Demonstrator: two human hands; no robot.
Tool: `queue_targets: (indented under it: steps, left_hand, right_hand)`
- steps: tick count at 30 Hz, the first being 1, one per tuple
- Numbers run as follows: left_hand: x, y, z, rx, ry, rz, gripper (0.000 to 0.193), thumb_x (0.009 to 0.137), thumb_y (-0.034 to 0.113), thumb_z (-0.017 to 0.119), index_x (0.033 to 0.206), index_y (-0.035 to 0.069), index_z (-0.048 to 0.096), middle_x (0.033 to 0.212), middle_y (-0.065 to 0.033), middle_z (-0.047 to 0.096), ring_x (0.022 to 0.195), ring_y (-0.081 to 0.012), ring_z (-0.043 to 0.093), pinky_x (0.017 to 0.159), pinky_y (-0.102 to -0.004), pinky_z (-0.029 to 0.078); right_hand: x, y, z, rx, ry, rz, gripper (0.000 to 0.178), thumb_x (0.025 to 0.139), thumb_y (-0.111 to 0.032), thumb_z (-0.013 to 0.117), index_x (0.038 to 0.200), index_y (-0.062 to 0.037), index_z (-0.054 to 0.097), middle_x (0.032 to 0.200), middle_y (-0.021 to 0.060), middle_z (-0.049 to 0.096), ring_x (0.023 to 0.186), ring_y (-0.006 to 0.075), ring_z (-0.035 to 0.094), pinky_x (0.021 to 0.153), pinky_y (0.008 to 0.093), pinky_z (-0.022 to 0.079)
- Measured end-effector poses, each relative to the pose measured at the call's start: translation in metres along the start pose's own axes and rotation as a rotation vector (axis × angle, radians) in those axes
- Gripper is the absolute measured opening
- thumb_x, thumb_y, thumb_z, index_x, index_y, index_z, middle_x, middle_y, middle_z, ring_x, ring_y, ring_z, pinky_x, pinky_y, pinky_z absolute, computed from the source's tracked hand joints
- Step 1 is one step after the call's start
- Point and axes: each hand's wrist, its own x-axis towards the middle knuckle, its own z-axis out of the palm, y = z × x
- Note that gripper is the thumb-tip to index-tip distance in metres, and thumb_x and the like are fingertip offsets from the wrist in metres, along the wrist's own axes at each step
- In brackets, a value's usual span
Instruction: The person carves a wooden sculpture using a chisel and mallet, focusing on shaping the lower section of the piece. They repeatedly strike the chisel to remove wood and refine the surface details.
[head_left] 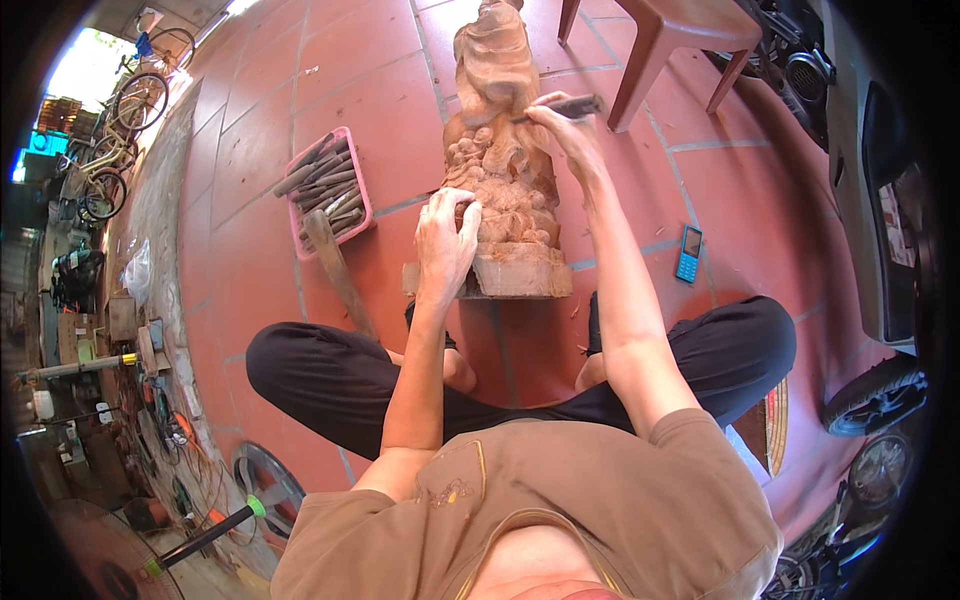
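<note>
Carving: likely heavy, stiff; grip base.
Left hand: you're resting fingers, thumb apart.
Right hand: you're pinching a tool.

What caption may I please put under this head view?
Left hand against a carved wooden figure, right hand holding a dark tool at it.

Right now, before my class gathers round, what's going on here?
A person sits on a red tiled floor, bent over a wooden carving whose base faces them. The left hand rests on the carving's lower left side, while the right hand holds a dark tool, slightly blurred, by its upper part. A pink basket of hand tools lies to the left, a blue phone to the right.
</note>
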Motion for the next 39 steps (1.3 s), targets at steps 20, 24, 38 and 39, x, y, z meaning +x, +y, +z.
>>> queue_targets:
  steps: [20,24,38,39]
  left_hand:
    - [-0.002,0.006,-0.001,-0.042,0.035,-0.005,0.014,0.087,0.015,0.064,0.094,0.003,0.063,0.098,-0.0124,0.064,0.093,-0.0330,0.060,0.084,-0.0427,0.047]
    - [-0.003,0.003,-0.003,-0.034,0.033,-0.016,0.014,0.087,0.016,0.064,0.094,0.004,0.063,0.098,-0.0122,0.064,0.094,-0.0328,0.060,0.084,-0.0427,0.047]
    - [-0.005,0.009,-0.003,-0.051,0.002,-0.021,0.018,0.088,0.019,0.062,0.098,0.004,0.062,0.101,-0.0148,0.063,0.097,-0.0354,0.059,0.087,-0.0454,0.047]
    - [-0.005,0.008,-0.005,-0.051,0.005,-0.023,0.018,0.088,0.019,0.062,0.099,0.004,0.062,0.101,-0.0148,0.063,0.098,-0.0354,0.058,0.087,-0.0455,0.047]
  right_hand:
    - [0.017,-0.016,0.030,-0.638,0.072,-0.301,0.012,0.073,-0.015,0.070,0.081,-0.0060,0.069,0.068,0.0048,0.067,0.066,0.0088,0.061,0.062,0.0291,0.049]
    - [0.009,-0.006,0.028,-0.597,0.015,-0.234,0.012,0.073,-0.015,0.070,0.081,-0.0050,0.069,0.069,0.0026,0.067,0.065,0.0084,0.060,0.061,0.0278,0.049]
    - [0.016,-0.010,0.041,-0.677,-0.044,-0.344,0.013,0.072,-0.009,0.072,0.083,-0.0047,0.067,0.069,0.0089,0.066,0.063,0.0124,0.061,0.061,0.0301,0.049]
    - [0.013,-0.010,0.047,-0.719,-0.093,-0.382,0.013,0.072,-0.008,0.073,0.082,-0.0047,0.066,0.069,0.0089,0.066,0.062,0.0139,0.061,0.061,0.0309,0.049]
